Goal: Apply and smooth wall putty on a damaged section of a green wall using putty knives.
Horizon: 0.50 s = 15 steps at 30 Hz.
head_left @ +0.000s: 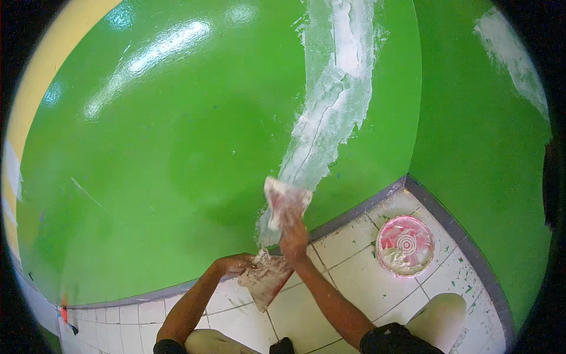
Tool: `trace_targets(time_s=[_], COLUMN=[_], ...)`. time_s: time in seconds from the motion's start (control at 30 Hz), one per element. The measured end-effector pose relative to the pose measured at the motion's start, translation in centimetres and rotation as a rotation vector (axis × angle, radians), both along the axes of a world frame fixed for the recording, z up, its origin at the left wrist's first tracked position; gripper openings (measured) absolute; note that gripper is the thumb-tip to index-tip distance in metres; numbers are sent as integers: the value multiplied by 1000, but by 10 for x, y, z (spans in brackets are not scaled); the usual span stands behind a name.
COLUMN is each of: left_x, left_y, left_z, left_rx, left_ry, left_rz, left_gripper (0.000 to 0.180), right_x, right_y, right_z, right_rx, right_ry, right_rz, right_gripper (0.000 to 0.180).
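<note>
Now we press putty knife with right hand, fingers closed round its handle, blade on white filler strip at frame centre, green wall; left hand grips smeared hawk board just below; pink-rimmed bucket on tiled floor, lower right

The upper putty knife is a broad flat blade, smeared white and reddish, pressed against the green wall at the lower end of the white filler strip, its handle closed inside the right hand. The lower putty knife, also caked with white filler, hangs tilted just below that wall's grey base band, point downward, pinched by the left hand.
</note>
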<state>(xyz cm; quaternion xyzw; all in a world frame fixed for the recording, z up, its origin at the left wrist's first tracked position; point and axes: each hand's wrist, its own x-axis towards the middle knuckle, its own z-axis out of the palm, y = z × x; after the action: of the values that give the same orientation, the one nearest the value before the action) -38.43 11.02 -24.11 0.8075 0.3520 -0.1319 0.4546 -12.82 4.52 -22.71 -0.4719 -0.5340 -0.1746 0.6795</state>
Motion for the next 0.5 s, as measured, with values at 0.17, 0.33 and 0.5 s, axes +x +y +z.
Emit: trace_targets(time_s=[0.17,0.33,0.5], left_x=[2,20,-9], left_y=[12,-14,5], left_z=[-15,10,-57], left_rx=[-565,-411,-258], left_ry=[6,78,92], left_rz=[296,335,393], left_gripper=[57,57,54], right_x=[-19,11,-59], right_y=[-21,2,22], right_z=[-28,-25,-10], right_rx=[64,-32,-135], right_ry=[397,717,627], right_rz=[217,-5,109], right_gripper=[36,34,40])
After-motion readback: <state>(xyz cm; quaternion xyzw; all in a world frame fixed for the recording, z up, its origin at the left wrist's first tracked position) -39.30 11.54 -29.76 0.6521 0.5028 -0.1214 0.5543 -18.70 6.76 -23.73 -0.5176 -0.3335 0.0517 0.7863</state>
